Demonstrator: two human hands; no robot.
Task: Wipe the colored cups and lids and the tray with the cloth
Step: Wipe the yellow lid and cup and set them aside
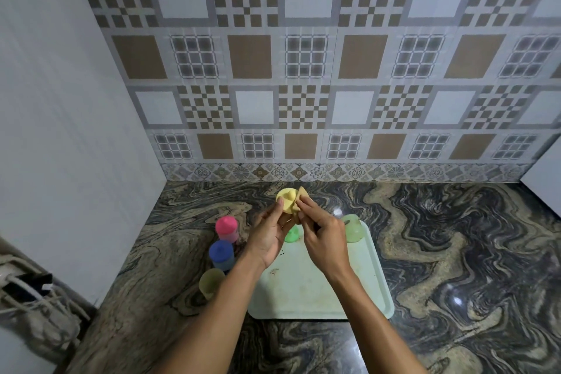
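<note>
A person's left hand point(270, 237) grips a yellow lid point(287, 200) above the far edge of a pale green tray point(318, 291), the lid's knobbed face turned up toward the camera, while the right hand point(323, 234) pinches a tan cloth point(303, 195) against its right rim. A pink-lidded cup point(226, 228) and a blue-lidded cup point(222, 255) stand upright on the marble counter point(455, 252), just left of the tray

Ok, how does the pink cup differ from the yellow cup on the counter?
The pink cup wears a pink lid; the yellow cup is open, with no lid. The pink cup stands farthest back; the yellow cup stands nearest the person, with the blue cup between them. Both stand upright on the counter, left of the tray and off it, untouched.
</note>
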